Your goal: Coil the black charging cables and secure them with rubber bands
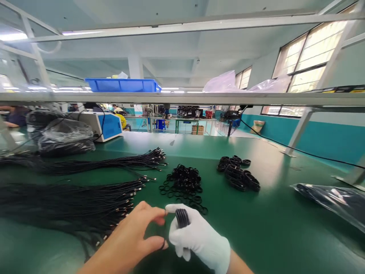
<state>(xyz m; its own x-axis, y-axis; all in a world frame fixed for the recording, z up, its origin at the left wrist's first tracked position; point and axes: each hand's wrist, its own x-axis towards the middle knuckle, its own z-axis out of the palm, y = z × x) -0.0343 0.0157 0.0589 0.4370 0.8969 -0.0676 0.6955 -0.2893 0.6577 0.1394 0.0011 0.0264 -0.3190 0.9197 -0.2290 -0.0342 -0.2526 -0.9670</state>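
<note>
Nearest, bare left hand (132, 234): thumb and fingers parted, a dark band at the thumb tip; whether it grips that cannot be told.
Gloved right hand (199, 236): fingers curled round a coiled black bundle (182, 218), index finger reaching to the left hand's fingertips.
Black cables (71, 201): heaped on the green tabletop (270, 228), left, metal ends toward the middle.
Small black rings (186, 179): piled just beyond the hands.
Black coils (236, 173): grouped right of the rings.
Blue-sided machine (111, 125): far left, beyond the cables.
</note>
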